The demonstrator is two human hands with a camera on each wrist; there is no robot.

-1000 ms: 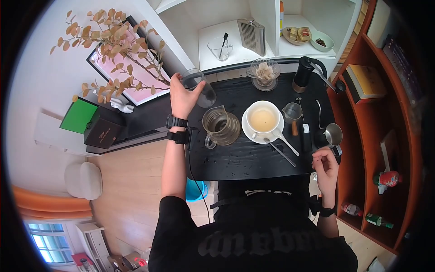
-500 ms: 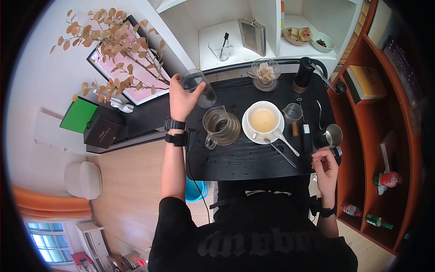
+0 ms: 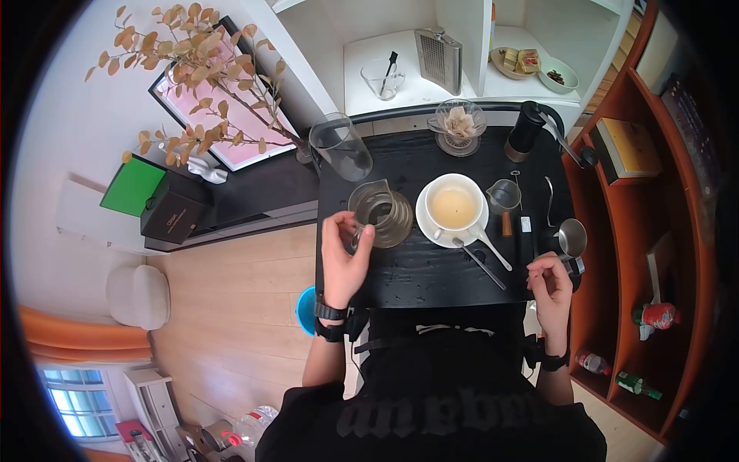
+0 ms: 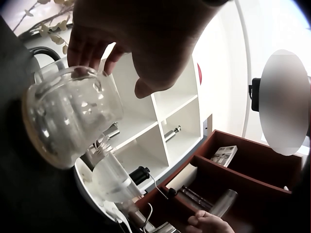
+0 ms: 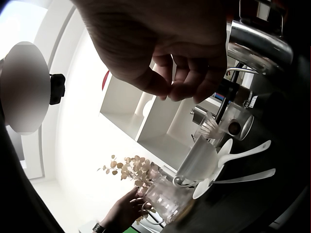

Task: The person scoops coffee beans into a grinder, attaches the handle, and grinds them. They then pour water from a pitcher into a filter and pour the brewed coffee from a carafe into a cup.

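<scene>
My left hand (image 3: 346, 258) is at the handle side of the glass pitcher (image 3: 394, 219), thumb and fingers apart around the handle. In the left wrist view the fingers (image 4: 90, 51) reach the rim of the ribbed pitcher (image 4: 73, 114), with the thumb clear of it; firm contact cannot be told. A tall clear glass (image 3: 342, 150) stands behind the pitcher. Right of it, a white cup (image 3: 454, 202) of pale liquid sits on a saucer with a white spoon. My right hand (image 3: 551, 289) hangs loosely curled and holds nothing, near a metal jug (image 3: 571, 237).
On the black table (image 3: 400, 285) are a metal spoon (image 3: 481, 266), a small glass (image 3: 503, 195) with a wooden handle, a glass dripper (image 3: 459, 127) with a filter, and a black grinder (image 3: 526, 131). White shelves (image 3: 392, 100) stand behind; a brown shelf (image 3: 608, 308) is at right.
My left hand has let go of the tall glass and moved toward me to the pitcher's handle. The right hand has stayed where it was. The head view has shifted slightly.
</scene>
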